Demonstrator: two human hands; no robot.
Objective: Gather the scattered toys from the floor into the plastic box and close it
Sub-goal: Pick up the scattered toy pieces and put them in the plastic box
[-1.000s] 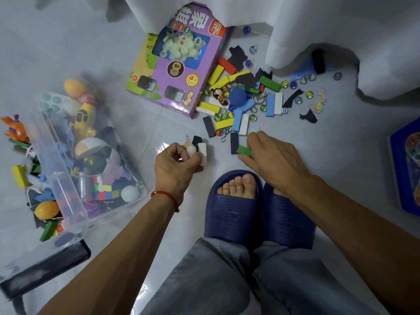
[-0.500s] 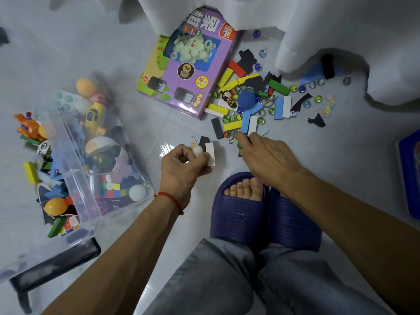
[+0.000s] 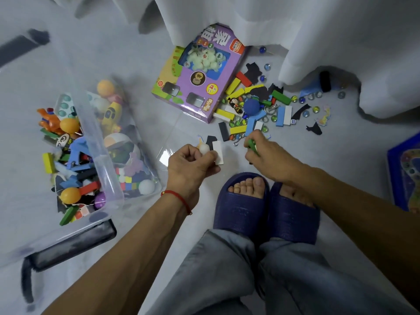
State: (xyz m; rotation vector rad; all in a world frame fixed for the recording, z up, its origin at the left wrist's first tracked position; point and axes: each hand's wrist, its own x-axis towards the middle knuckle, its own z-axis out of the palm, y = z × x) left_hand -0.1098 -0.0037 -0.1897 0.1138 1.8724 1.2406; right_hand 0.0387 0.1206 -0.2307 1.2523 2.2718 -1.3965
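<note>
1. your left hand (image 3: 189, 165) has its fingers curled round a small white ball (image 3: 203, 149) and a white block (image 3: 218, 152), both pinched at the fingertips.
2. your right hand (image 3: 269, 156) pinches a green block (image 3: 252, 145) between thumb and fingers, lifted at the near edge of the toy pile.
3. just beyond your right hand lies the pile (image 3: 254, 110): yellow, blue, green, red and black blocks, a blue ball (image 3: 251, 107), marbles, a small figure, a die.
4. beyond your left hand, touching the pile's edge, sits a purple game carton (image 3: 200, 78), partly under a white curtain (image 3: 318, 30).
5. well to the left of your left hand stands the clear plastic box (image 3: 100, 142), open, with many toys already inside.
6. below your hands are your feet in dark blue slippers (image 3: 241, 210).
7. far right of your right hand, a blue board (image 3: 402, 169) shows at the frame edge.
</note>
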